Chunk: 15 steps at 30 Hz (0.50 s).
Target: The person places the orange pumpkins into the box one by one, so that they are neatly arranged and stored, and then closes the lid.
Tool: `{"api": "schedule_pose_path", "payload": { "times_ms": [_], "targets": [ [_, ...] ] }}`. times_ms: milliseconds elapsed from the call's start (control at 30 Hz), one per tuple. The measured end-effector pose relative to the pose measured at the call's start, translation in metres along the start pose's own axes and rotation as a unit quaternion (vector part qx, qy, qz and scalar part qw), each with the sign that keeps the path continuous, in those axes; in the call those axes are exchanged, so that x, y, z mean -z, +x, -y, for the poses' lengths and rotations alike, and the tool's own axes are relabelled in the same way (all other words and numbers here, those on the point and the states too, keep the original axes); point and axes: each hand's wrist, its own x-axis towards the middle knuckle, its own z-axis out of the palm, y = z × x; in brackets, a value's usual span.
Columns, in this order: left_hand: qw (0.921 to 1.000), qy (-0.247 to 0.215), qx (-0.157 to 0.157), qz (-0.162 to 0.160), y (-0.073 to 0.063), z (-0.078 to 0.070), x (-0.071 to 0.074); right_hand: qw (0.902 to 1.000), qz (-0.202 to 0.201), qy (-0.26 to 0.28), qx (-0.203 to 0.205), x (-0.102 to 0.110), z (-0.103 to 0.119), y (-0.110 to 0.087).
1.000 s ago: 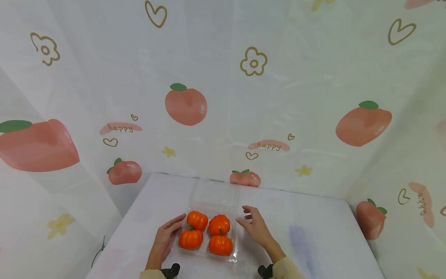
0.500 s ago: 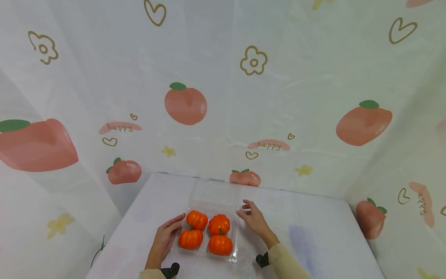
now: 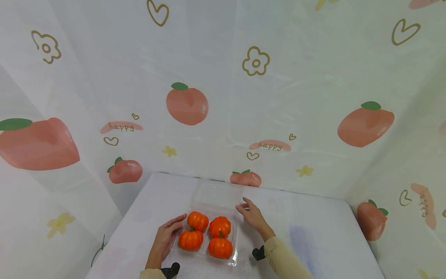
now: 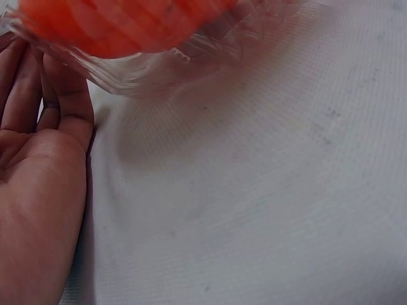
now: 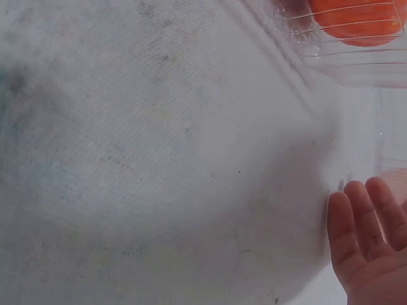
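Observation:
A clear plastic clamshell box (image 3: 202, 254) lies with its lid (image 3: 217, 193) folded back flat toward the wall. Several small orange pumpkins (image 3: 220, 248) with green stems sit in its base. Along the base's left side rests my left hand (image 3: 163, 240), fingers extended against the wall; its palm (image 4: 38, 197) shows beside the clear rim in the left wrist view. My right hand (image 3: 254, 217) is at the right edge of the lid near the hinge, fingers loosely bent and holding nothing. In the right wrist view, its fingertips (image 5: 356, 197) reach toward the clear lid.
A white cloth-covered table (image 3: 313, 232) bears the box, with a faint purple stain (image 3: 302, 244) to the right. Behind it hangs a pale curtain (image 3: 216, 58) printed with peaches, hearts and flowers. Black straps (image 3: 258, 254) sit at both wrists.
My right hand has moved forward along the box's right side, from beside the base up to the lid. My left hand stays at the left side. The pumpkins remain in the base.

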Motion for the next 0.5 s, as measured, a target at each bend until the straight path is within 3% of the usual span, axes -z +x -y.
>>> {"api": "schedule_pose_path", "payload": {
  "times_ms": [500],
  "targets": [
    [0.9999, 0.011, 0.003, 0.003, 0.0, -0.0002, 0.0002, 0.9996, 0.012, -0.017, 0.021, -0.004, -0.0059, -0.0002]
  ]
}}
